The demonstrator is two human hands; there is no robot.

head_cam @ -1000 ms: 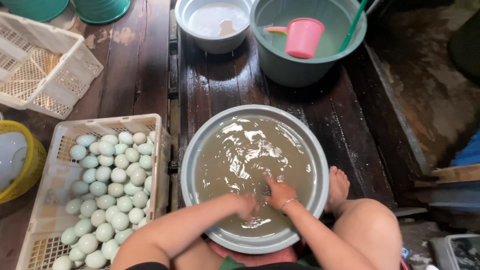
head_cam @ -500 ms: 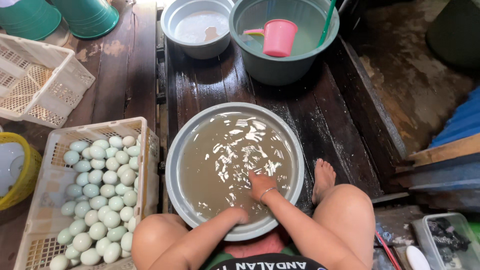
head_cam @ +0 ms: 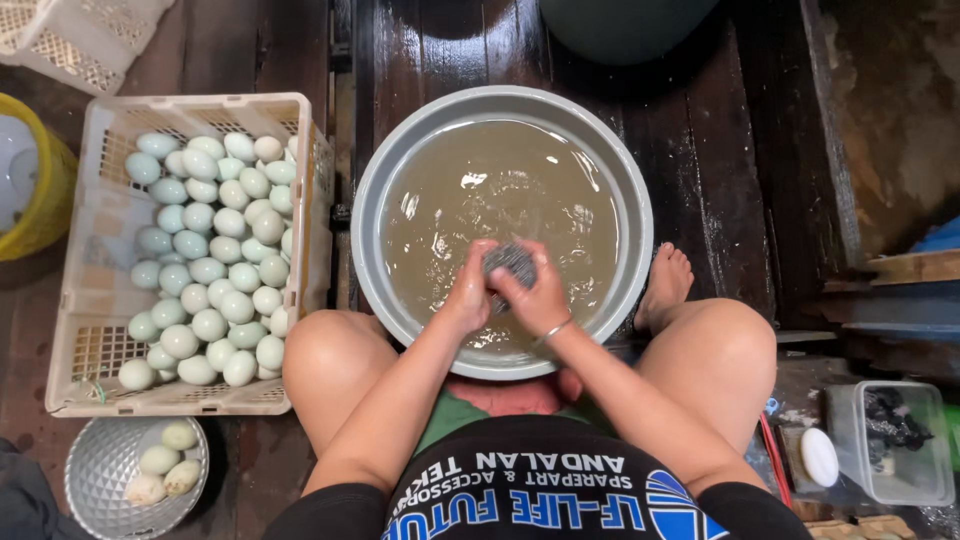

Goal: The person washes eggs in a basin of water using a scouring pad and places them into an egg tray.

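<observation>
A large grey basin (head_cam: 372,210) of murky brown water stands on the dark wet planks between my knees. Both hands are together over the near part of the water. My left hand (head_cam: 468,292) and my right hand (head_cam: 538,296) close around a grey metal scouring pad (head_cam: 511,264) held between them; whether something else sits under the pad I cannot tell. A thin bangle circles my right wrist. To the left, a cream plastic crate (head_cam: 80,300) holds several pale blue-green eggs (head_cam: 210,255).
A small silver bowl (head_cam: 95,475) with three paler eggs sits at lower left. A yellow bucket (head_cam: 40,205) and a second cream crate (head_cam: 75,35) are at the left edge. A dark tub (head_cam: 620,25) is beyond the basin. A clear plastic box (head_cam: 890,445) lies at lower right.
The view has tilted down and closer. My hands have risen from under the water and come together around the scouring pad.
</observation>
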